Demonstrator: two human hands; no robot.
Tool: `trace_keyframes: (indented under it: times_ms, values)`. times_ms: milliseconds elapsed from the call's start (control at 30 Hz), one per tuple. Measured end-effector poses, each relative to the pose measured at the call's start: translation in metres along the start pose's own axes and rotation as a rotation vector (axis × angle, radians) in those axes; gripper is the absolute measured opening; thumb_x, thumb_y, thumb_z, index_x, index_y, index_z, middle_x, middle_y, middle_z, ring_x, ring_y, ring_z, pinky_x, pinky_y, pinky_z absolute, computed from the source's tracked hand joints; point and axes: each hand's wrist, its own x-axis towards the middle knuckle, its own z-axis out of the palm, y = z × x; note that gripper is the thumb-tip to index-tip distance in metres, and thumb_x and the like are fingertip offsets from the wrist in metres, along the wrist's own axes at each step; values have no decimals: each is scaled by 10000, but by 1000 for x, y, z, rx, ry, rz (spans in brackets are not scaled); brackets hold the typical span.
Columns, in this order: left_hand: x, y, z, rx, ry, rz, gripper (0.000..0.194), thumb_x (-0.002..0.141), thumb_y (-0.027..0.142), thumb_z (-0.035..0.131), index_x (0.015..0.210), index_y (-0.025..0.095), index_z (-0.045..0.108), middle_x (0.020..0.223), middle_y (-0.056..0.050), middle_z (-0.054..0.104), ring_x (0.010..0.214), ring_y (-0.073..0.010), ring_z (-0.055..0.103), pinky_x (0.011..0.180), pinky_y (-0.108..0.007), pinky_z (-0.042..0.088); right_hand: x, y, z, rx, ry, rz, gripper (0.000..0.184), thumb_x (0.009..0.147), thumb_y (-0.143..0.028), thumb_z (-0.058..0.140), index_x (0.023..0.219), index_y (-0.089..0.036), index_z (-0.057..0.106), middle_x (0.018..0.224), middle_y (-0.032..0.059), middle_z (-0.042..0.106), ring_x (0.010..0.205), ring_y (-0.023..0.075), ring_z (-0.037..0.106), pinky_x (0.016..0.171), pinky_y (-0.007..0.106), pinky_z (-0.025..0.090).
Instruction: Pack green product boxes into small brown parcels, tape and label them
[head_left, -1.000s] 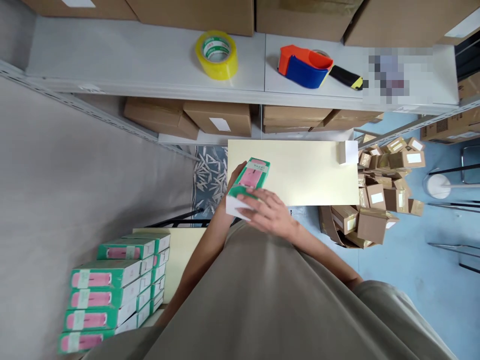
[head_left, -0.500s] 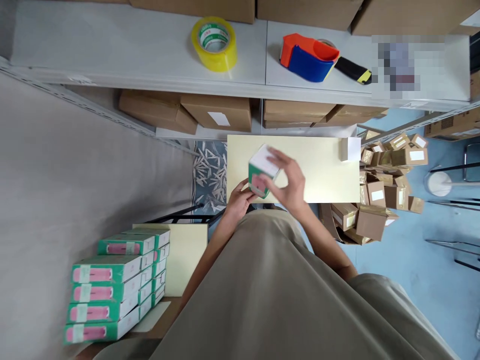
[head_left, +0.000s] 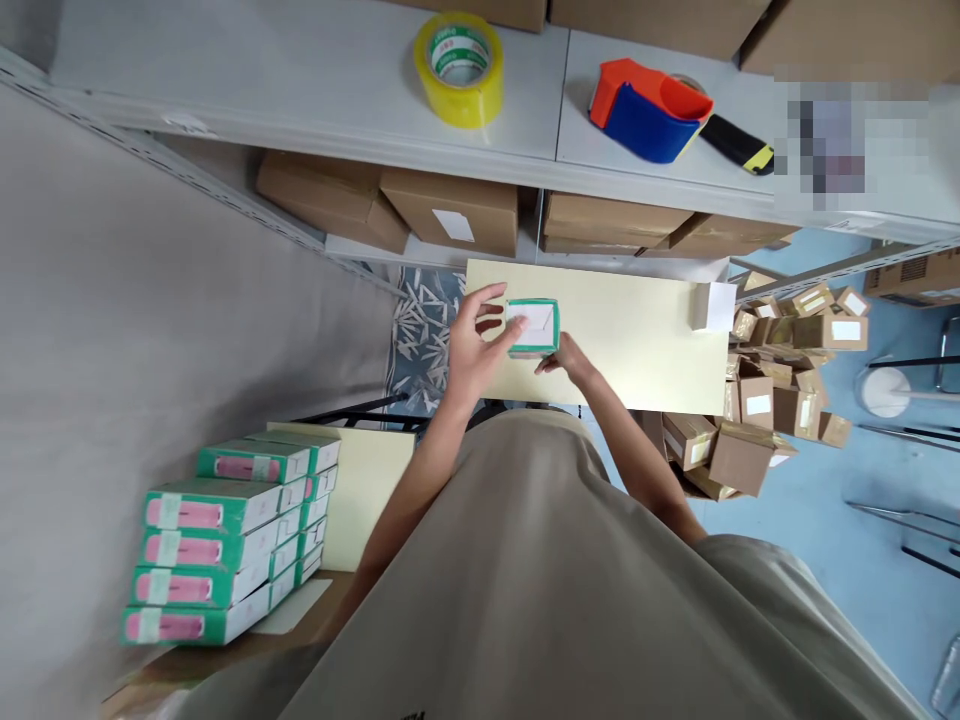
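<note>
A small green-and-white carton (head_left: 534,325) is held above the cream tabletop, its white end facing up with a flap line across it. My right hand (head_left: 568,358) grips the carton from its lower right side, some of the fingers hidden behind it. On the other side, my left hand (head_left: 474,350) has its fingers spread apart, with the thumb lying over the edge of the white end. A white box (head_left: 714,307) stands at the right end of the cream tabletop (head_left: 622,340).
Green cartons with pink pictures (head_left: 217,540) are stacked at lower left. The grey shelf (head_left: 300,90) ahead bears yellow tape (head_left: 459,70), a red-and-blue tape dispenser (head_left: 649,110) and a black-and-yellow cutter (head_left: 739,145). Brown boxes (head_left: 750,400) are heaped at right.
The carton has turned so its white end faces me. My right hand has moved from its top to its lower right side; my left hand has risen beside it and spread its fingers.
</note>
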Motion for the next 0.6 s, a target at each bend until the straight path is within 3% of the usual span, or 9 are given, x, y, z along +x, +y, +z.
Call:
trace_keyframes:
  times_ms: [133,233,300,433,600]
  values:
    - [40,-19,-8,37,-28,-35,526,843,342,941,1328,252,759,1362,-100,768,1237,-278,719,1045,-404,614,-35,30,28,-9,-218,329,819,1096,-864,377,924,-168,775,723,110,801,491,175,667,459,254,497]
    - [66,-40,-10,-10,-69,-130,513,813,247,927,1299,222,767,1223,-99,787,1145,-267,745,1031,-432,623,-48,40,37,84,-348,441,885,1118,-846,286,971,-144,806,784,136,834,474,159,618,427,251,452]
    - [75,-51,-10,-47,-72,-179,495,805,222,920,1278,216,773,1186,-99,787,1117,-268,756,1015,-431,630,-50,42,38,127,-367,474,896,1137,-813,250,997,-133,815,825,143,849,469,149,592,425,247,440]
    - [74,-56,-9,-76,-54,-195,463,796,270,950,1224,222,781,1164,-92,783,1126,-262,758,1012,-405,628,-44,43,35,191,-358,506,867,1136,-811,276,1067,-132,811,881,146,860,486,149,579,423,246,431]
    - [43,-53,-19,-113,-6,-250,551,745,399,1021,1207,206,791,1114,-78,792,1075,-233,752,963,-345,608,-33,42,28,279,-260,527,762,1112,-839,361,1200,-176,727,1009,137,854,552,146,627,442,226,438]
